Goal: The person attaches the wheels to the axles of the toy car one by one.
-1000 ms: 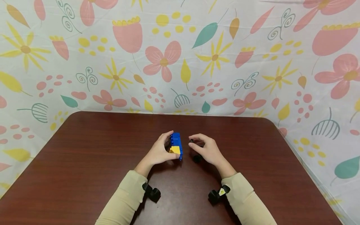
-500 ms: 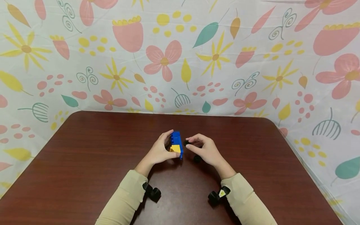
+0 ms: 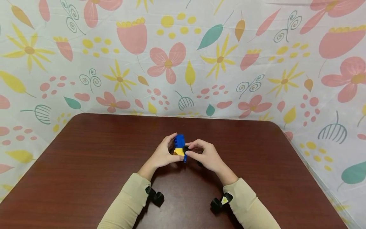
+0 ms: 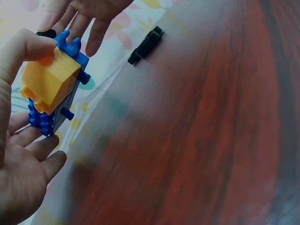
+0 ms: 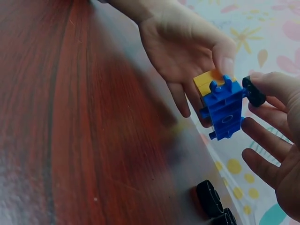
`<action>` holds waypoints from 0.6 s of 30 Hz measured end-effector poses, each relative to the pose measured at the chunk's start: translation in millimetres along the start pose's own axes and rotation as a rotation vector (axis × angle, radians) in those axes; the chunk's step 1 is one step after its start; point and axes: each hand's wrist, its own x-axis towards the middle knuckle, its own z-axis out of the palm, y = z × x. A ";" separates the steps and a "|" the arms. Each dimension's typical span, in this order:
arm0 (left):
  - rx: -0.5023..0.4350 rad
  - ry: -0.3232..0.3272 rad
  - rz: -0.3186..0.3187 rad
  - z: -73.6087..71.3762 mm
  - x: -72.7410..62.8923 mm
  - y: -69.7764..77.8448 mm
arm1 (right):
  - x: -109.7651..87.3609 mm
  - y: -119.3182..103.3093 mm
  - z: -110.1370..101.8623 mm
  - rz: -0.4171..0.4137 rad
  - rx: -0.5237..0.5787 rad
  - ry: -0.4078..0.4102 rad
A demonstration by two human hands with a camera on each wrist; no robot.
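Note:
My left hand (image 3: 161,155) holds a toy brick vehicle between thumb and fingers, raised off the table. It has a blue base (image 5: 226,115) with side pegs and a blue hook at one end, and a yellow sloped brick (image 4: 51,77) on top. My right hand (image 3: 207,156) pinches a small black wheel (image 5: 254,91) between thumb and forefinger. The wheel is against a peg on the base's side; how far it sits on the peg cannot be seen. Other pegs (image 4: 67,113) on the opposite side are bare.
Loose black wheels (image 5: 209,198) lie on the brown table (image 3: 100,152), below my right hand and mostly hidden by it in the head view. A flower-patterned cloth (image 3: 168,63) hangs behind the table's far edge. Black wrist cameras (image 3: 155,196) sit at both cuffs.
My right hand has moved left, bringing the black wheel from apart to against the blue base. The left hand keeps the vehicle nearly still.

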 end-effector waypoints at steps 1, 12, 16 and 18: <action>-0.009 -0.001 0.002 0.0 -0.1 -0.2 | 0.0 0.4 0.2 -0.006 0.001 -0.001; -0.024 0.000 0.023 2.0 -2.2 -0.9 | -1.5 -2.6 2.0 0.002 -0.026 -0.010; -0.033 0.014 0.070 4.4 -2.8 2.3 | 1.1 5.7 4.1 0.010 -0.005 0.023; -0.013 0.022 0.092 5.8 -2.8 3.3 | 3.7 14.5 5.6 0.028 0.021 0.049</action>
